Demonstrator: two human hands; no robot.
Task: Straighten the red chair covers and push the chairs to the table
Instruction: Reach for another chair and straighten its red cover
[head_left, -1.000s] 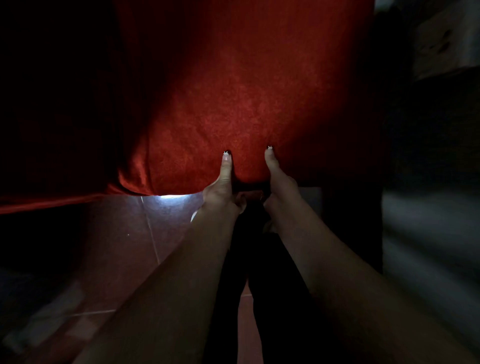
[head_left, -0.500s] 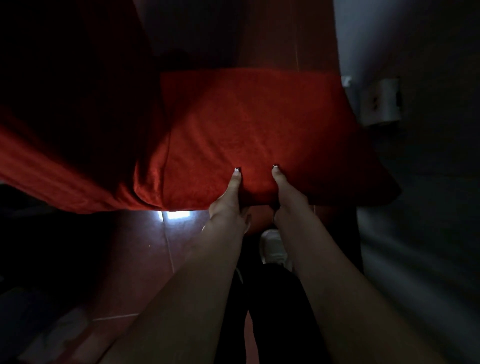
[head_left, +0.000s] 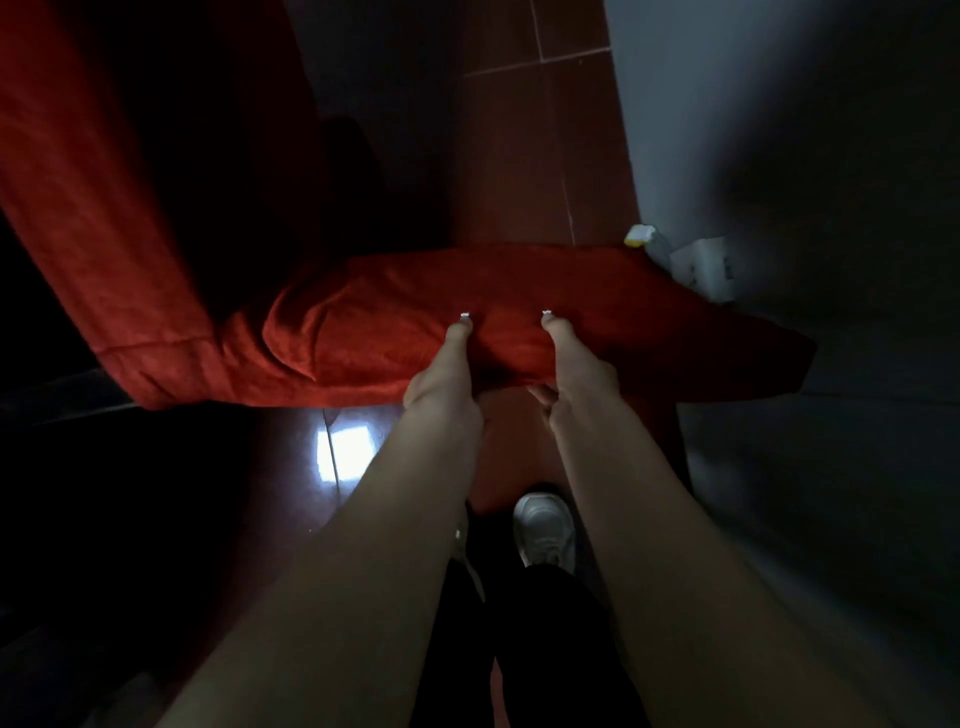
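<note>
Red chair cover (head_left: 597, 291): stretched over what reads as the top of a chair back, centre of view, seen from above. Left hand (head_left: 441, 384) and right hand (head_left: 582, 379) both grip its near edge, close together. Each thumb lies flat on top of the cloth. The right hand's fingers curl under the edge; the left hand's fingers are hidden beneath, presumably the same. Both hands therefore pinch the cover. Cloth looks soft, velvety and light. It bunches into a thick fold at the left end and lies flatter toward the right corner. Judgement: it will slide and wrinkle easily over the frame, so hold it at the edge and corners, pull the slack away from the left fold, and push the chair by the stiff frame under the cloth, not by the cloth alone. Further left hangs a larger red drape (head_left: 104, 234), touching or just beside the cover; cannot tell whether it is a bench cloth or another cover. Below: reddish tiled floor (head_left: 519, 156) with a bright light patch (head_left: 345, 449), and a white shoe (head_left: 543, 530) between the forearms. Right: grey wall (head_left: 779, 130) with a white socket box (head_left: 704, 265) near the cover's far corner.
</note>
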